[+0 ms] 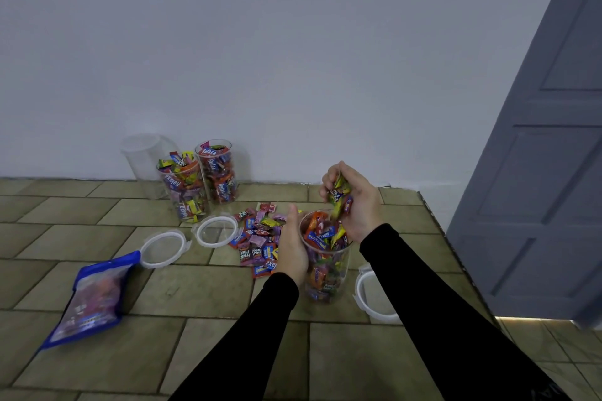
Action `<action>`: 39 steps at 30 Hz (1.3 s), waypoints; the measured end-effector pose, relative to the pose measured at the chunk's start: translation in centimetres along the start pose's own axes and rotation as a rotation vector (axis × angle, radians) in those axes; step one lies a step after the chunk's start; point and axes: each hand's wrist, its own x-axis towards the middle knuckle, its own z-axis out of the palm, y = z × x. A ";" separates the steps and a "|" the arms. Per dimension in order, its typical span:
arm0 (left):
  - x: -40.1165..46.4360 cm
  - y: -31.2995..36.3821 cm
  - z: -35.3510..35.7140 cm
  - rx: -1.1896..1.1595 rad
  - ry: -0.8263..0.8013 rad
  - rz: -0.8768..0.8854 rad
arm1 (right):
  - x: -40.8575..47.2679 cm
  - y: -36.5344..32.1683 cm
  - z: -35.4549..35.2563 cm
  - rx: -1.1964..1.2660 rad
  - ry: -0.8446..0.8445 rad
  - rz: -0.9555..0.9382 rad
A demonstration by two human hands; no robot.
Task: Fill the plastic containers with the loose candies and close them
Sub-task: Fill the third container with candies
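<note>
A clear plastic container [325, 273], nearly full of wrapped candies, stands on the tiled surface. My left hand [293, 247] holds its left side near the rim. My right hand [355, 202] grips a handful of candies just above its mouth. A pile of loose candies [260, 234] lies to the left of it. Two more filled containers [184, 187] [220, 171] stand open near the wall, with an empty clear container [143, 159] behind them. Three white-rimmed lids [163, 248] [217, 230] [374, 298] lie flat around.
A blue candy bag [93, 298] lies flat at the left. The tiled surface [202, 296] ends at a white wall behind and at an edge on the right, where a grey door [547, 172] stands.
</note>
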 end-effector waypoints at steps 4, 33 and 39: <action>0.0 0.1 0.1 -0.013 -0.002 0.007 | 0.0 0.1 0.0 -0.114 -0.037 -0.062; -0.6 0.6 0.2 -0.051 0.064 0.035 | -2.5 -3.7 0.3 -1.455 -0.335 -0.009; -0.7 0.7 0.4 -0.064 0.102 -0.040 | -2.2 -3.7 0.4 -1.622 -0.406 0.186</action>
